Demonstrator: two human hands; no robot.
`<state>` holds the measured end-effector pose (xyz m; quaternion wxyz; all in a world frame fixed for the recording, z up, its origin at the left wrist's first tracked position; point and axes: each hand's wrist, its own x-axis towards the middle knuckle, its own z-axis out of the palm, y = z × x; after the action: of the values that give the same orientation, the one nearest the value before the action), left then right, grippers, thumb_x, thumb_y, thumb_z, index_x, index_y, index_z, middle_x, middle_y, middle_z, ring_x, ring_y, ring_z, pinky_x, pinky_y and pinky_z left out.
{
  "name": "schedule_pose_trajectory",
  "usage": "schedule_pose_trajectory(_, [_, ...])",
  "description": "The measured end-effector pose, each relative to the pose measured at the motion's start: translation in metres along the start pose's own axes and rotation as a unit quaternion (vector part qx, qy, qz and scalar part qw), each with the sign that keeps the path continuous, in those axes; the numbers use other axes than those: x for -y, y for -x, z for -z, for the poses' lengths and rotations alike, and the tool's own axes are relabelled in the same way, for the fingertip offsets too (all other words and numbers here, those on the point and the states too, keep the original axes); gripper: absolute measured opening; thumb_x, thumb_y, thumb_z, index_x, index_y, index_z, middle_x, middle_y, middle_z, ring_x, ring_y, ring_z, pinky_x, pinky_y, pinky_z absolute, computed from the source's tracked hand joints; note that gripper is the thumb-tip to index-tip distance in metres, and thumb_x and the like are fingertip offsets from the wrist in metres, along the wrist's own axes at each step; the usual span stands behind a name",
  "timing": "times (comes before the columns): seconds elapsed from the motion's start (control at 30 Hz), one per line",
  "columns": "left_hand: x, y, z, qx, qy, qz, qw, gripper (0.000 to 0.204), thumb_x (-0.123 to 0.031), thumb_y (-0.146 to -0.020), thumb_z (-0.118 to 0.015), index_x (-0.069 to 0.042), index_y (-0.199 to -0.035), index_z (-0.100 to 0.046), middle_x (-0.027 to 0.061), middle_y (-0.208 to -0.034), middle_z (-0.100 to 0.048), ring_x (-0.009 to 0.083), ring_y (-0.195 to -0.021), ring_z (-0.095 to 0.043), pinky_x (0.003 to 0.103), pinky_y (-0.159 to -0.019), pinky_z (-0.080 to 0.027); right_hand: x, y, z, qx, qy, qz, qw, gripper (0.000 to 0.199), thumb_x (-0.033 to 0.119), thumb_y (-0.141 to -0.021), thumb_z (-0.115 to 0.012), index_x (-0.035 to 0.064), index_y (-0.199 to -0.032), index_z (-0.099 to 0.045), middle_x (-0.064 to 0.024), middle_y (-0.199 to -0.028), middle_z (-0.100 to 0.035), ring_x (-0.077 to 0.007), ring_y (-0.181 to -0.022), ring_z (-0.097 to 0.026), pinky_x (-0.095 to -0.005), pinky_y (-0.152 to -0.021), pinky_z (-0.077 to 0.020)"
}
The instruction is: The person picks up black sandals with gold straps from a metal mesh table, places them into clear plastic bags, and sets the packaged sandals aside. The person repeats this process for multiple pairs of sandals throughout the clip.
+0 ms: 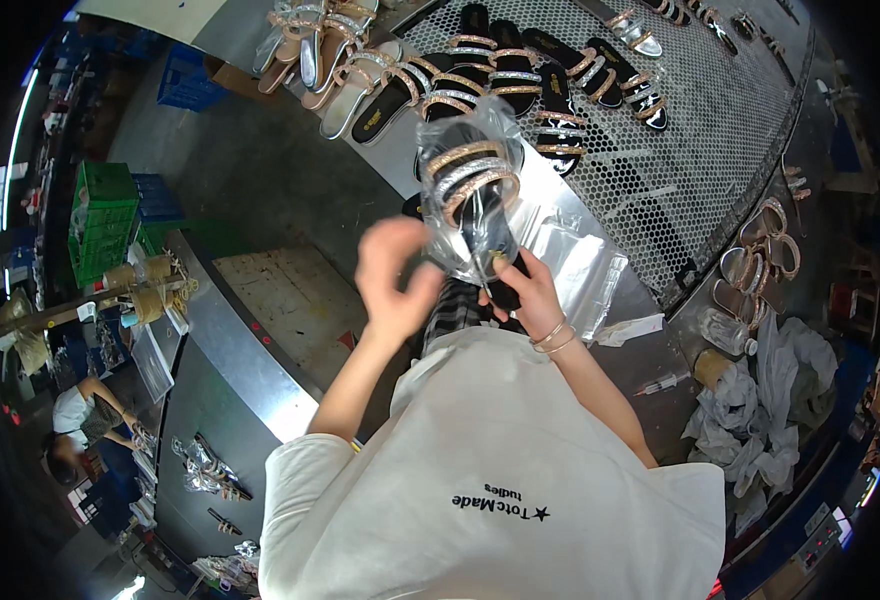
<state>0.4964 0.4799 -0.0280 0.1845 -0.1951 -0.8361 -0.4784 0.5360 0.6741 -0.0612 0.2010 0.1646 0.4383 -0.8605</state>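
In front of my chest is a black slide sandal (472, 180) with gold and silver glittery straps, partly covered by a clear plastic bag (495, 118). My right hand (532, 292) grips it at the near end, the thumb on top of the insole. Just left of the sandal my left hand (395, 275) is blurred by motion, its thumb and fingers apart with nothing between them. A pile of flat clear bags (585, 275) lies on the metal edge to the right.
Black sandals (558, 115) with glittery straps lie on a perforated metal table (700, 160); paler ones (360, 75) crowd its left corner. More sandals (760, 255), a plastic bottle (728, 330) and crumpled plastic (760, 415) sit right. A co-worker (80, 415) is at left.
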Motion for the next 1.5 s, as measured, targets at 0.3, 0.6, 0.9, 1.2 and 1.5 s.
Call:
schedule_pose_trajectory(0.3, [0.040,0.017,-0.004,-0.225,0.733,0.376,0.521,0.075,-0.062,-0.081,-0.048,-0.005,-0.130,-0.043,0.0165,-0.125,-0.050,0.0326,-0.107,-0.052,0.048,-0.089,-0.043,0.017,-0.132,0.029,-0.041,0.331,0.176,0.926,0.037,0.019,-0.085,-0.062,-0.0041,-0.113,-0.053,-0.0093,-0.106,-0.060,-0.0143,-0.092,-0.058,-0.0256,-0.078,-0.0467])
schedule_pose_trajectory(0.6, [0.047,0.054,0.012,-0.200,0.669,0.431,0.571,0.060,-0.051,-0.092,-0.035,-0.004,-0.130,-0.042,0.0156,-0.125,-0.052,0.0354,-0.108,-0.054,0.047,-0.095,-0.042,0.056,-0.169,0.021,-0.129,0.260,0.257,0.922,0.024,0.018,-0.075,-0.076,0.0043,-0.065,-0.059,0.0069,-0.061,-0.051,-0.0003,-0.055,-0.039,-0.0175,-0.048,-0.0283])
schedule_pose_trajectory(0.9, [0.019,0.047,-0.016,-0.024,0.607,0.439,0.661,0.054,-0.040,-0.089,-0.052,-0.003,-0.127,-0.042,0.0127,-0.119,-0.054,0.0255,-0.107,-0.055,0.039,-0.094,-0.043,0.103,-0.076,-0.019,-0.028,0.201,0.268,0.942,0.017,0.009,-0.079,-0.070,0.0054,-0.070,-0.056,0.0082,-0.063,-0.050,0.0018,-0.055,-0.041,-0.0160,-0.047,-0.0301])
schedule_pose_trajectory(1.2, [0.002,0.063,-0.012,0.033,0.725,0.475,0.497,0.063,-0.015,-0.073,-0.065,0.002,-0.129,-0.040,0.0201,-0.120,-0.053,0.0338,-0.110,-0.053,0.041,-0.090,-0.048,0.102,-0.052,-0.063,-0.059,0.254,0.394,0.881,0.020,0.013,-0.085,-0.063,-0.0001,-0.099,-0.059,-0.0071,-0.092,-0.063,-0.0119,-0.086,-0.059,-0.0249,-0.079,-0.0462])
schedule_pose_trajectory(1.5, [-0.002,0.130,0.168,-0.385,0.531,0.312,0.688,0.055,-0.027,-0.083,-0.053,0.005,-0.126,-0.040,0.0191,-0.113,-0.052,0.0278,-0.094,-0.057,0.037,-0.074,-0.052,0.048,-0.141,0.111,-0.150,0.372,0.289,0.869,0.020,0.013,-0.082,-0.064,0.0010,-0.097,-0.059,-0.0077,-0.090,-0.064,-0.0152,-0.079,-0.060,-0.0268,-0.073,-0.0477])
